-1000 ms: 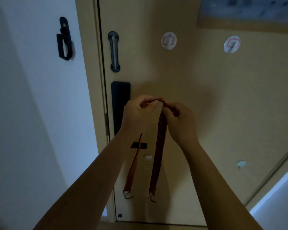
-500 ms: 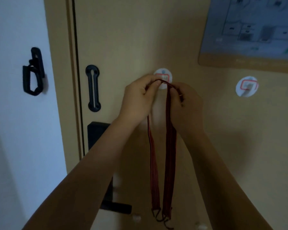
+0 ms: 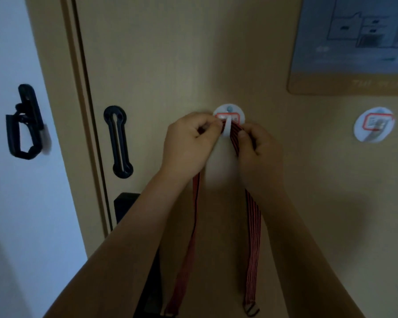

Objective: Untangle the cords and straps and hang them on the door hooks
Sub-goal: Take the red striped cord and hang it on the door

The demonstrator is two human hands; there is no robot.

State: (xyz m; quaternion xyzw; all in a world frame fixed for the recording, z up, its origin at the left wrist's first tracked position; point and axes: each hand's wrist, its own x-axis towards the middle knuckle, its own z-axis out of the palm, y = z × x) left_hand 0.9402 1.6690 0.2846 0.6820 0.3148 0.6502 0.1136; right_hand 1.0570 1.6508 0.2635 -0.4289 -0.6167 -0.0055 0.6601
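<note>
Raised since before, left hand (image 3: 189,143) and right hand (image 3: 260,152) are pinching the red-and-black striped elastic strap (image 3: 253,226) across the round white plastic door hook (image 3: 228,121).

Left of the fingers (image 3: 205,122) hangs a black slotted plate (image 3: 118,142); farther left, a black latch (image 3: 24,121) (on the white wall (image 3: 14,203)); up to their right, a blurred floor-plan sign (image 3: 354,42).

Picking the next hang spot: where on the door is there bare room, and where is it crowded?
Free: the door panel between the black slotted plate and the poster; also the strip from the left hook to the right hook, which carries nothing. Crowded: at the left hook, where left hand and right hand pinch the red strap.
</note>
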